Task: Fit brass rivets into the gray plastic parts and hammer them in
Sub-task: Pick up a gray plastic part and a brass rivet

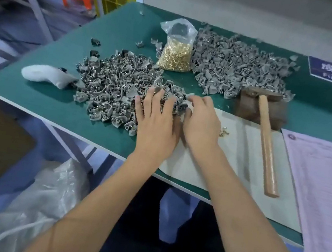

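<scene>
on the green table (pixel 119 30), the left hand (pixel 157 118) lies flat, fingers straight, pressing the near pile of gray plastic parts (pixel 111 90); the right hand (pixel 202 121), fingers loosely bent, touches its edge, its hold unclear. parts look light, stiff, slippery, best pinched singly by their sides.

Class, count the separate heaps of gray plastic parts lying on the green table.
2. One heap lies on the near left, under both hands; the other heap lies at the far right, behind the hammer. A few strays lie apart.
</scene>
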Demonstrator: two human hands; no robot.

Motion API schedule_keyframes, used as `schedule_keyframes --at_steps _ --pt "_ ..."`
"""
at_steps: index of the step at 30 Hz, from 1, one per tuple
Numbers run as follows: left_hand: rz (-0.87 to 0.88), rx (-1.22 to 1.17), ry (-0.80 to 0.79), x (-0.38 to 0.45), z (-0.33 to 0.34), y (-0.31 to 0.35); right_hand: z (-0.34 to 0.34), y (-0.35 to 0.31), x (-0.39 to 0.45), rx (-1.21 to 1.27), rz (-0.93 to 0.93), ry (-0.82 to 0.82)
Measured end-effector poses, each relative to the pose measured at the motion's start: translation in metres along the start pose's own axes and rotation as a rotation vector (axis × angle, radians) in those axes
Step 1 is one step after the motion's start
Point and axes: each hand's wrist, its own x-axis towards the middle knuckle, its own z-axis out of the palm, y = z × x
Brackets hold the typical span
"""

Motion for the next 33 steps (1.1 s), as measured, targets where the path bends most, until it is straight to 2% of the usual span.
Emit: schedule_keyframes --at_steps 4,12,16,18,20,22,23,25,28,30,33 --pt "-0.010 0.026 0.025 0.001 0.000 -0.001 0.006 0.001 0.005 -0.098 -0.016 0.004" --pt "-0.016 0.036 0.003 0.002 0.004 -0.003 0.005 0.006 -0.003 0.042 -0.036 0.181" --pt "-0.010 0.037 0.017 0.001 0.001 -0.001 0.001 0.007 -0.004 0.024 -0.153 0.119" --pt "0.026 0.055 0.012 0.001 -0.001 0.000 -0.004 0.008 -0.005 0.167 -0.177 0.215" --pt "0.142 0.056 -0.028 0.009 0.000 0.003 -0.013 0.012 -0.008 0.345 -0.141 0.443" --pt "0.283 0.071 -0.131 0.028 0.003 0.007 -0.019 0.019 -0.012 0.413 -0.044 0.641" --pt "0.324 0.103 -0.200 0.040 0.005 0.010 -0.021 0.020 -0.013 0.433 0.007 0.671" --pt "0.364 0.199 -0.312 0.064 0.012 0.013 -0.022 0.022 -0.013 0.468 0.060 0.644" --pt "0.430 0.287 -0.383 0.085 0.022 0.009 -0.020 0.021 -0.013 0.484 0.058 0.587" --pt "0.489 0.327 -0.409 0.089 0.024 0.005 -0.019 0.023 -0.013 0.483 0.053 0.550" --pt "0.496 0.336 -0.365 0.094 0.024 -0.007 -0.017 0.024 -0.012 0.485 0.056 0.453"
